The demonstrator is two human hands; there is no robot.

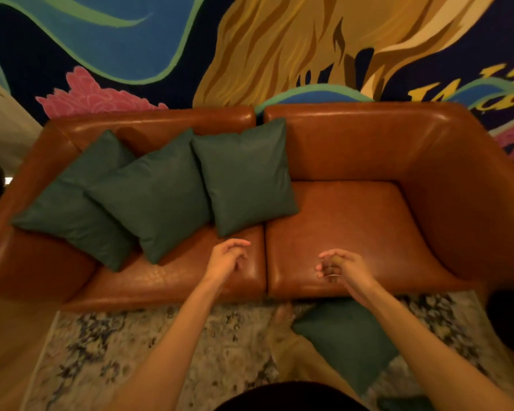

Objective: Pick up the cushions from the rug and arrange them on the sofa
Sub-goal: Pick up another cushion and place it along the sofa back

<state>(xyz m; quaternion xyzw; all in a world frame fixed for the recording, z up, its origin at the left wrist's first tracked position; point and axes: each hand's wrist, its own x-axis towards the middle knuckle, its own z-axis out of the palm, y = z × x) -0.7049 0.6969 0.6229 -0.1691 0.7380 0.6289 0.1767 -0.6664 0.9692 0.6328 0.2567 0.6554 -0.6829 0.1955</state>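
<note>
With fingers loosely curled and holding nothing, the left hand (227, 258) and right hand (341, 266) hover over the brown leather sofa (353, 226), where three dark green square cushions (155, 200) already lean, while a fourth green cushion (347, 339) lies on the patterned rug (131, 336), not yet lifted.

Green cushions (72, 203) (152, 197) (247, 176) (347, 336): four in plain view. Leather sofa (353, 221): one. Patterned rug (131, 345): one. Hands: two, left hand (226, 258), right hand (339, 266).
</note>
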